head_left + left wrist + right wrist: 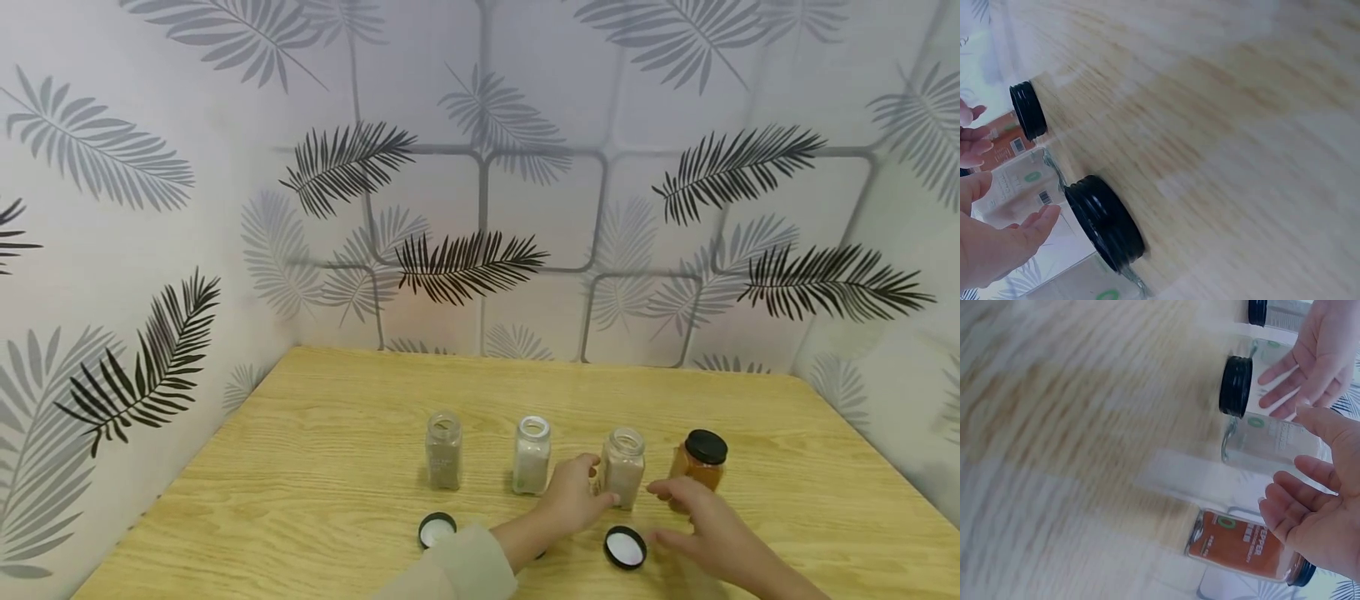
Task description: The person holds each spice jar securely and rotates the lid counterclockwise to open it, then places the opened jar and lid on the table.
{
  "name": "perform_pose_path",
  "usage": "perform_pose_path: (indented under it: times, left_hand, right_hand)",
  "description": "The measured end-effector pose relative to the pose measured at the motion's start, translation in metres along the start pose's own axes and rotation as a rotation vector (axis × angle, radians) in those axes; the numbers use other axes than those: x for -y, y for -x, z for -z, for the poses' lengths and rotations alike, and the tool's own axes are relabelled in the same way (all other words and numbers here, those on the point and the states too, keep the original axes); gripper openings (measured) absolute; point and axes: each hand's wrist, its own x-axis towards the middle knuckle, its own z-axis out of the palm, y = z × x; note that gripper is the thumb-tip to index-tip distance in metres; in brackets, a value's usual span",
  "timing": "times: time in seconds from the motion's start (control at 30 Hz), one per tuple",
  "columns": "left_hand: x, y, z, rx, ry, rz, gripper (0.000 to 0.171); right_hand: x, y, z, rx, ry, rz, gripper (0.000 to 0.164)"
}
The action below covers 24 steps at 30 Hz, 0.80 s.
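Note:
My left hand (pixel 573 498) is beside the third glass spice jar (pixel 622 471), which has no lid on and holds pale powder. Its fingers and thumb are loosely spread near the jar's left side; I cannot tell whether they touch it. My right hand (pixel 705 525) hovers right of that jar with parted, relaxed fingers, in front of a jar of orange-red pepper (pixel 1238 547) that has its black lid (pixel 707 447) on. In front of the third jar, a black lid (pixel 626 547) lies with its white inside up.
Two more uncapped jars stand to the left, one with greyish-brown powder (pixel 444 454) and one with pale powder (pixel 532 458). Another upturned lid (pixel 437 531) lies before the first; one more is mostly hidden by the left arm. The wooden table (pixel 337 417) meets patterned walls.

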Motion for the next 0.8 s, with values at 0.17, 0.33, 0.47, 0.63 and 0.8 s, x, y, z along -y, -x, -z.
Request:
perform_pose_path:
  times: [0.17,0.33,0.47,0.63,0.8]
  left_hand:
    - [0.001,0.006,0.004,0.026,-0.005,-0.023,0.045]
    - [0.004,0.012,0.008,0.030,-0.026,-0.061,0.037]
    - [0.007,0.017,0.010,0.028,-0.039,-0.112,0.033]
    - [0.005,0.021,0.011,0.048,-0.016,-0.160,0.030]
    - [0.001,0.023,0.007,0.113,0.012,-0.163,0.032]
  right_hand:
    - [0.002,0.006,0.004,-0.097,0.024,-0.028,0.043]
    - [0.000,0.011,0.010,-0.176,0.087,-0.087,0.038]
    - [-0.005,0.015,0.014,-0.255,0.128,-0.080,0.032]
    - [-0.011,0.019,0.020,-0.321,0.160,-0.092,0.030]
    - [-0.014,0.019,0.026,-0.374,0.176,-0.090,0.030]
